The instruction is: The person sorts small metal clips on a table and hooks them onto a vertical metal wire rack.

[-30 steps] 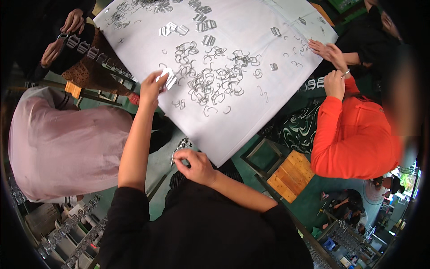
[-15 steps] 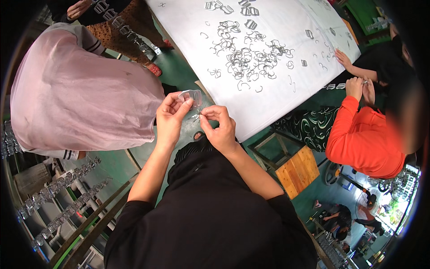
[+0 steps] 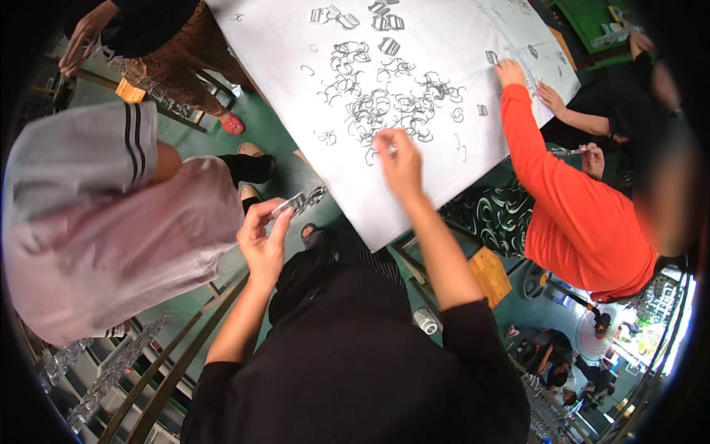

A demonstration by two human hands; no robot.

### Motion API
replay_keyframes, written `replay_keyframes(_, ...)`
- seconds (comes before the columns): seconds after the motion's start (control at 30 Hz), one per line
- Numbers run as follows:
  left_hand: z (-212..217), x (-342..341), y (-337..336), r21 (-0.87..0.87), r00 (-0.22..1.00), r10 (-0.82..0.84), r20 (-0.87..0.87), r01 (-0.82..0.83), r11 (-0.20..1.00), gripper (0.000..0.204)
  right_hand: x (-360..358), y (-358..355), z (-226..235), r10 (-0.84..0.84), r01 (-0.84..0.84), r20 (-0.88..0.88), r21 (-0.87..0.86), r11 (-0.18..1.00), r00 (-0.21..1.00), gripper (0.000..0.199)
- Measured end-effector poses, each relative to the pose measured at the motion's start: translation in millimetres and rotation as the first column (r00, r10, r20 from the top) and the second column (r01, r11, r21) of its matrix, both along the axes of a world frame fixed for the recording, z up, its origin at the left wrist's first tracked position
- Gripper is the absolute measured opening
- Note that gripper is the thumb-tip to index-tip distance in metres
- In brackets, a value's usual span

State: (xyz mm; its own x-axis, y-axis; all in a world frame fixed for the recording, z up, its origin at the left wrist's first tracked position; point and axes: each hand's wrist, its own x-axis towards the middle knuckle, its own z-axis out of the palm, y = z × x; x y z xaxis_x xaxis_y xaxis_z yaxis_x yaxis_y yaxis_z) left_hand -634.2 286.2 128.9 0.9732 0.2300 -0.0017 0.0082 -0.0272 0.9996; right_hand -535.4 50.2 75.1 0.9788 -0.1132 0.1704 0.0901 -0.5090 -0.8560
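My left hand (image 3: 260,244) pinches a shiny metal buckle (image 3: 294,203) between thumb and fingers, off the table's near corner. A short string of similar metal pieces (image 3: 316,196) extends from it, seen edge-on. Stretched over the table, my right hand (image 3: 403,172) has its thumb and fingertips drawn together at the near edge of a loose heap of thin curved wire pieces (image 3: 368,109). Whatever lies between those fingertips is too small to make out. Several flat metal buckles (image 3: 389,46) lie beyond the heap.
The white-covered table (image 3: 436,166) ends in a corner before me. At the right, a person in an orange top (image 3: 584,229) reaches onto it; another person's hand (image 3: 551,100) rests there. A person in a pink shirt (image 3: 177,214) bends close at my left. A wooden stool (image 3: 489,275) stands right.
My right hand has left the left hand and moved forward onto the heap. The left hand has lowered slightly, turning the buckle edge-on. The orange-clad person's arm now reaches across the table.
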Motion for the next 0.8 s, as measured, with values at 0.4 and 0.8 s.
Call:
replay_keyframes(0.4,-3.9,-8.8,-18.2,0.100,0.998,0.052,-0.020,-0.050,0.994,0.014,164.1,-88.5,-49.7,0.206,-0.383,-0.331,-0.667,0.639,0.921,0.011)
replay_keyframes(0.8,-5.8,-16.1,-15.0,0.196,0.999,0.021,0.036,-0.027,0.980,0.010,-1.4,12.4,49.5,0.451,-0.123,-0.237,0.763,0.635,0.861,0.035)
